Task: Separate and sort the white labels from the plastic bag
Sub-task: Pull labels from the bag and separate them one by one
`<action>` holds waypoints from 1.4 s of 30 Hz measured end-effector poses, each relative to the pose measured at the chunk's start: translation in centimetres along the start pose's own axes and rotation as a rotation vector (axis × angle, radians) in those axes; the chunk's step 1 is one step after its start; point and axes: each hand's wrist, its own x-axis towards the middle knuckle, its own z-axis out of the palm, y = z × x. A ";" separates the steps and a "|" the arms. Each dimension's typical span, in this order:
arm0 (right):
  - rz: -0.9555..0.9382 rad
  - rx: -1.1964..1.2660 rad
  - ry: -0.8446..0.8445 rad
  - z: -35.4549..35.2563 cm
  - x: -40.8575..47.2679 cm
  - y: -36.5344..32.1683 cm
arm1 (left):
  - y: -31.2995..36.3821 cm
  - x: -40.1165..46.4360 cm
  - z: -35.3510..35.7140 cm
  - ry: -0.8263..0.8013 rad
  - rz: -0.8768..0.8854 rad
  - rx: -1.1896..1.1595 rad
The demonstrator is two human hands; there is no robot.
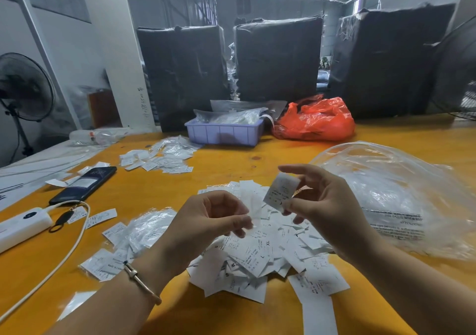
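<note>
Both raised over label pile (257,252): left hand (206,221) pinching clear sleeve (251,205), right hand (322,205) pinching label stack (280,190).

The bench (283,151) was smooth orange-yellow wood, matt. White labels (257,254) looked like thin paper; at three o'clock, the clear plastic bag (391,195) was glossy and crinkled.

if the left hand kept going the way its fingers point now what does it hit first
The left hand points right, toward the right hand. It would probably first meet the label pinched there, or those fingers. A blurred clear strip hangs between them. Depth is unclear, so it might pass just in front.
</note>
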 end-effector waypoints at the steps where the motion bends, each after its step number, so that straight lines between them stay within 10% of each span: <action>1: -0.006 0.010 0.009 -0.1 0.0 -0.1 | 0.0 0.0 0.0 -0.002 0.003 0.003; 42: -0.305 -0.217 -0.005 -0.1 -0.8 -2.4 | 0.4 -0.5 0.1 -0.116 0.030 0.051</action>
